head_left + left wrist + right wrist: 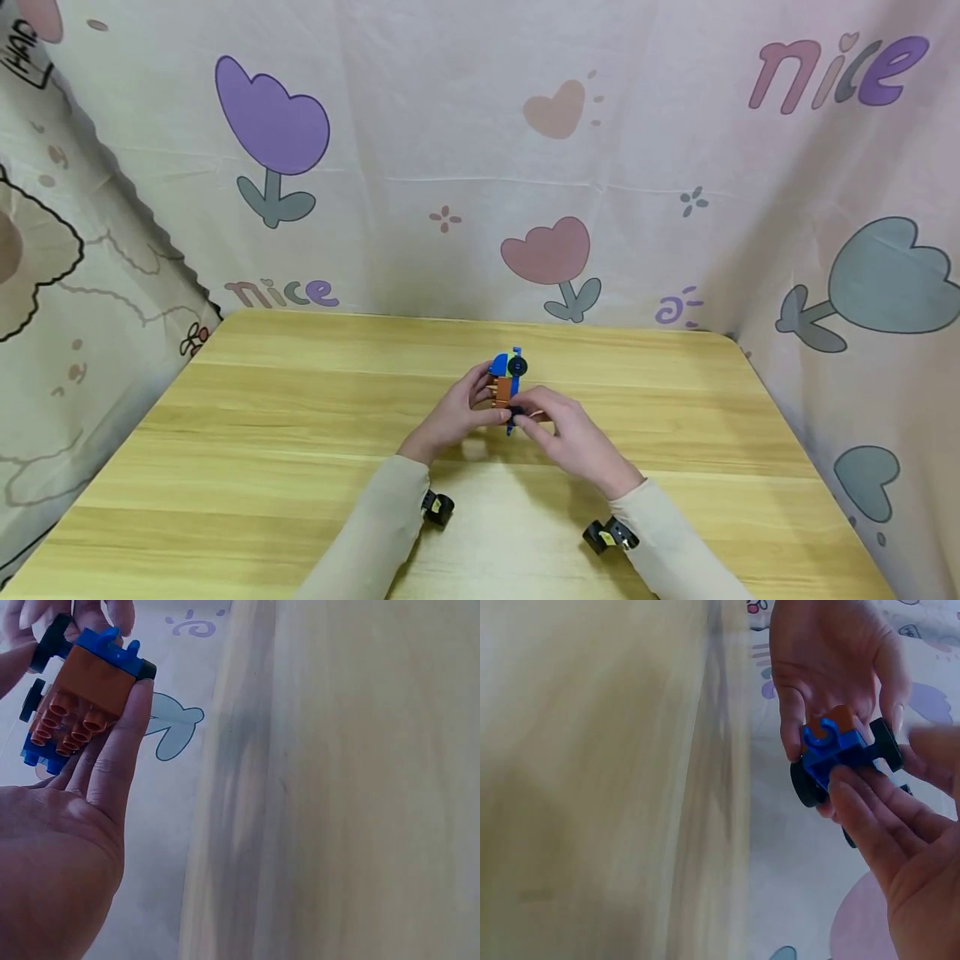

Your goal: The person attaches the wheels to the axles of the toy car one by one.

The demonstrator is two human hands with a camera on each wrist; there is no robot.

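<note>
A small toy car of building blocks (504,390) is held above the table between both hands. It has an orange brick (91,681) with studs, blue parts (838,754) with a hook at one end, and black wheels (517,366). My left hand (453,417) grips the car from the left, thumb near its close end and fingers along the far side. With thumb and fingers, my right hand (564,429) pinches the car at the near-end wheel (886,745). Fingertips partly hide that end in the head view.
Under the hands lies a wood-grain table (247,433). A pale cloth (420,125) printed with flowers hangs behind it and along both sides. Each sleeve carries a small black wrist camera (438,507).
</note>
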